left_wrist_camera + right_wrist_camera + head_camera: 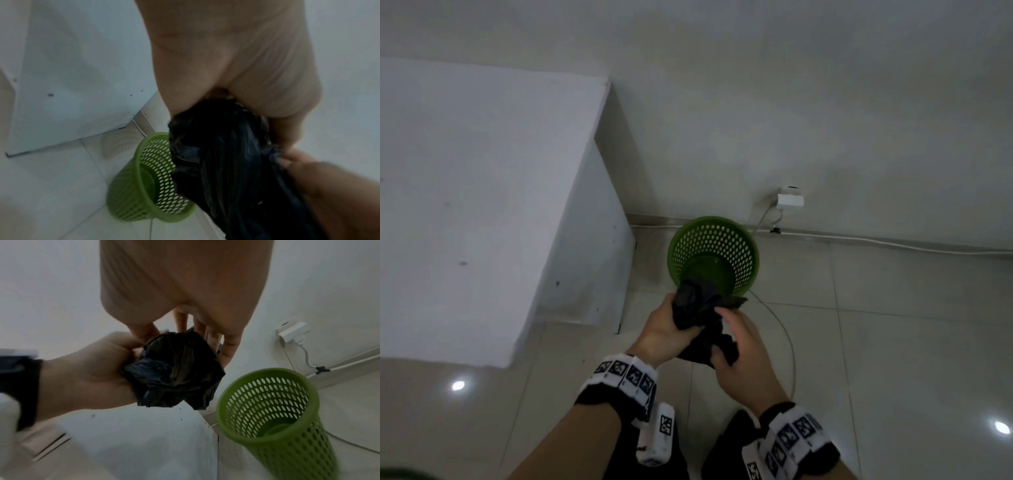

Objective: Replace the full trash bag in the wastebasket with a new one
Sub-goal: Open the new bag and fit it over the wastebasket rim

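Just above the floor tiles, close to the body, both hands work a crumpled black trash bag (700, 318) held in the air. The left hand (661, 330) has its fingers curled tight round the bunched upper part, so its grip is closed on the plastic. The right hand (743, 356) pinches a lower fold between thumb and fingertips, its other fingers loosely spread. Held this way, the two hands look set to tease the bag apart and find its mouth; I judge it to be the new liner, since it is limp and folded small.

Just beyond the hands stands the green wastebasket (714, 255), upright on the floor (893, 342) near the wall, with no bag in it; its bare bottom shows through the open top. That suggests the full bag is already out, though it is nowhere in view. A white desk (482, 205) stands to the left. On the wall behind, a small white box (790, 199) with cables is too blurred to identify. The bag's opening cannot be made out.
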`<action>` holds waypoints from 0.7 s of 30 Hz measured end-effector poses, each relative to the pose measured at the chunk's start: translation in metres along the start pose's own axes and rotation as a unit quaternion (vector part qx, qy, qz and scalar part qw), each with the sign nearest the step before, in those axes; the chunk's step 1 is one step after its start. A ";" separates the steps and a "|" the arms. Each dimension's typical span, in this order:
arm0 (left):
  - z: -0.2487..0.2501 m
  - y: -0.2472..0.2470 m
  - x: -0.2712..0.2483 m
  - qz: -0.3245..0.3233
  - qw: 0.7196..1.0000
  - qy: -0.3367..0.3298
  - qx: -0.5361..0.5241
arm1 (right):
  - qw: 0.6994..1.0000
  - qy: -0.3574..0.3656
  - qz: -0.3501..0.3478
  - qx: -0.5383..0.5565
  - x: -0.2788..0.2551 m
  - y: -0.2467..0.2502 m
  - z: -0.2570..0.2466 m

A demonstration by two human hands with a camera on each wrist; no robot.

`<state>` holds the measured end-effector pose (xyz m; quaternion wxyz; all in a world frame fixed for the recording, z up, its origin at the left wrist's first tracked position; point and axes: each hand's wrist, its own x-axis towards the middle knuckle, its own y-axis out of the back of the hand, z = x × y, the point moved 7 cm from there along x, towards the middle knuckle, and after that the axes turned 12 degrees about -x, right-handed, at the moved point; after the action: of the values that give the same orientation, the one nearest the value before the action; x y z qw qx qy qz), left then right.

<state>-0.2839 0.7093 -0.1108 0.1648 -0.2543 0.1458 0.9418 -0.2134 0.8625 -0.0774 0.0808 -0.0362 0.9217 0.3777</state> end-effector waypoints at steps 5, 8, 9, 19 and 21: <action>-0.009 -0.024 0.082 0.000 0.977 -0.033 -0.211 | 0.999 0.005 -0.012 0.053 0.096 -0.013 0.065; -0.035 -0.022 0.130 0.052 0.946 -0.039 -0.319 | 0.992 -0.008 -0.043 0.117 0.139 -0.031 0.106; -0.045 -0.022 0.145 0.069 0.939 -0.043 -0.333 | 0.987 -0.006 -0.050 0.152 0.152 -0.039 0.116; -0.087 -0.003 0.215 0.106 0.947 -0.105 -0.283 | 0.989 0.045 0.068 0.120 0.232 -0.062 0.179; -0.087 0.007 0.211 0.126 0.933 -0.096 -0.323 | 0.985 -0.050 0.077 0.145 0.239 -0.050 0.214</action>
<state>-0.4214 0.7218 -0.2934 -0.0330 -0.1816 -0.1523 0.9709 -0.4158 0.9762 -0.3042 0.1023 0.0658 0.9614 0.2469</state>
